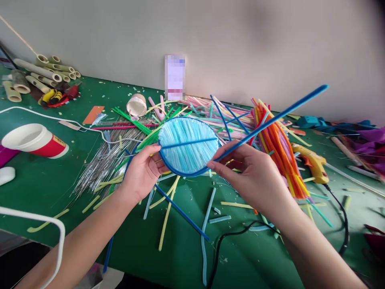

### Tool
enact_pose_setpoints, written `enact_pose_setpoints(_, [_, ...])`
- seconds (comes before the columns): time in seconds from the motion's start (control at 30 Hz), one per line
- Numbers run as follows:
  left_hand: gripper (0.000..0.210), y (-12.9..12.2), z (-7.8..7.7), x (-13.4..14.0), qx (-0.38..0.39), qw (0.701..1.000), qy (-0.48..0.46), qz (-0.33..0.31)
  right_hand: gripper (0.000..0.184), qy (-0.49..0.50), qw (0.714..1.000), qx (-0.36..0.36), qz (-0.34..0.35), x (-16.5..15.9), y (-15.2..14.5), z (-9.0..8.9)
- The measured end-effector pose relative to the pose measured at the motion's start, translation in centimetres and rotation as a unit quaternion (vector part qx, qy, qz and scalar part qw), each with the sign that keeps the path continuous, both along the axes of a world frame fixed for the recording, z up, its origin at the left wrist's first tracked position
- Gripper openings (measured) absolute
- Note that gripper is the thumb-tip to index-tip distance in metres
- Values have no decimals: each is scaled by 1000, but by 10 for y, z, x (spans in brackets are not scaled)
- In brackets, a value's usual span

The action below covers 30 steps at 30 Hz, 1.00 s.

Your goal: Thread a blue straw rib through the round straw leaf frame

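Between my hands is a leaf-shaped piece [189, 154] of light blue pipe cleaners, edged in dark blue with a dark blue line across its middle. My left hand [146, 170] grips its left end, thumb on the front and fingers curled behind. At the right end, my right hand [243, 164] pinches a dark blue pipe cleaner [288, 110] against the rim; its long free end sticks out to the upper right. Below the piece, another dark blue pipe cleaner [183, 214] lies on the green table [240, 261] among yellow and light blue cut strips.
A yellow glue gun [313, 162] with a black cord lies at the right, beside a bundle of orange pipe cleaners [273, 140]. Silver wires [102, 160] spread at the left near a paper cup [37, 140]. Bamboo tubes [45, 74] and pliers [64, 96] sit back left.
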<state>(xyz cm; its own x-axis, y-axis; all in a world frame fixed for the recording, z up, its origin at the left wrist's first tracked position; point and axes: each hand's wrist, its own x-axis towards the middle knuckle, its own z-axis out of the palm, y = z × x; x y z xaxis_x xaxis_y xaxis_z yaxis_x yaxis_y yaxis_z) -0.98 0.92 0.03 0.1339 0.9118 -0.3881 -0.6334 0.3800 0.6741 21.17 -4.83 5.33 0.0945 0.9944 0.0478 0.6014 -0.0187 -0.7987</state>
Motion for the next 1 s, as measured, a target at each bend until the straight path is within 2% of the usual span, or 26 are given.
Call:
enact_pose_setpoints(0.23, [7,2,2,-3,-13,1000,-12,17,20,-30,999,25,-1,-7,0,2])
enact_pose_setpoints(0.37, [9,2,4,-3,-12,1000,-16,16,43,55,997,55,-1,-8,-2,6])
enact_pose_setpoints(0.43, [9,2,4,-3,-11,1000,-16,12,48,109,992,67,-7,-8,-2,11])
enact_pose_setpoints(0.63, [9,3,6,-3,-15,1000,-10,19,30,174,982,65,-37,3,-7,26])
enact_pose_setpoints(0.73, [10,3,6,-4,-16,1000,-9,23,32,175,981,53,-70,13,-10,32])
enact_pose_setpoints(0.83, [12,3,6,-3,-21,999,-9,25,34,237,966,37,-94,24,-11,37])
enact_pose_setpoints(0.9, [13,3,6,-3,-28,999,-8,30,32,276,954,40,-114,31,-9,39])
enact_pose_setpoints(1.0, [14,4,6,-4,-33,999,-12,36,26,274,949,59,-143,39,-6,39])
